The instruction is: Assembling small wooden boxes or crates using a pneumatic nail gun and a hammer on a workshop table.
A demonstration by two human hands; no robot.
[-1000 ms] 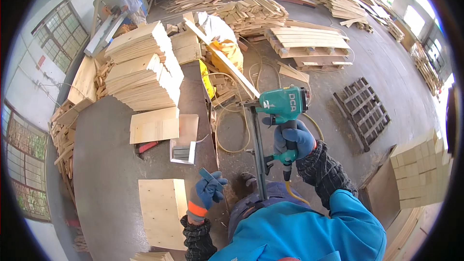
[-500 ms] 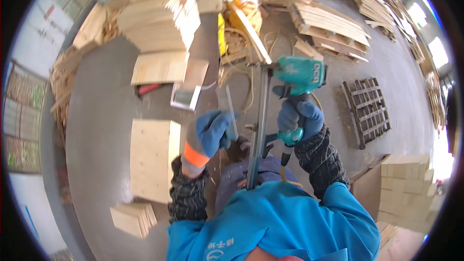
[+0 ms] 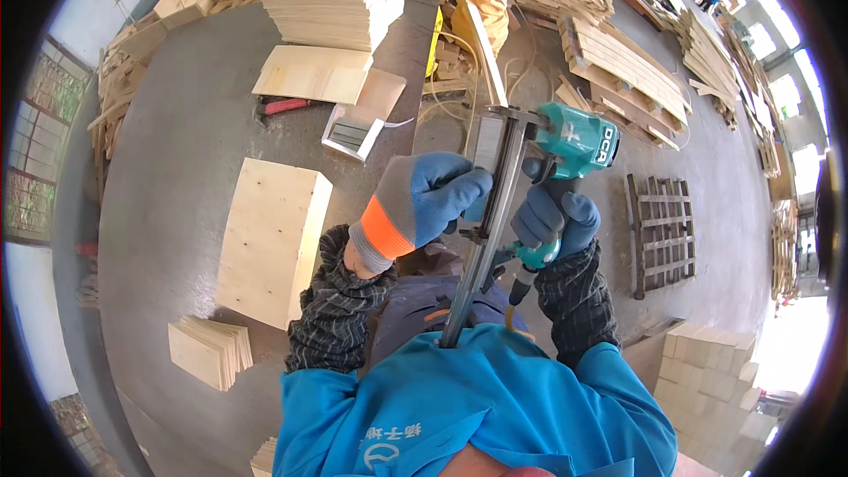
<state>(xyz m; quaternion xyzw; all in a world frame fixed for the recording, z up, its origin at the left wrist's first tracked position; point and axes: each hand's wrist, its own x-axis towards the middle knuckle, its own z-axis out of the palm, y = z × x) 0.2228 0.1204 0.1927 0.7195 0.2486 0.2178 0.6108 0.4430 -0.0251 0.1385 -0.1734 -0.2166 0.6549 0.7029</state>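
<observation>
Two hands (image 3: 433, 194) (image 3: 555, 215): metal strip (image 3: 486, 143) left, nailer (image 3: 576, 141) right.

Woodworking workshop, stacked boards (image 3: 327, 0), slatted pallet (image 3: 664, 222), teal air tool (image 3: 570, 140)

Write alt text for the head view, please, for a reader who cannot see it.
A gloved right hand grips a teal nail gun while the gloved left hand holds a grey strip beside the gun's long metal magazine. Wooden panels lie on the grey table.
</observation>
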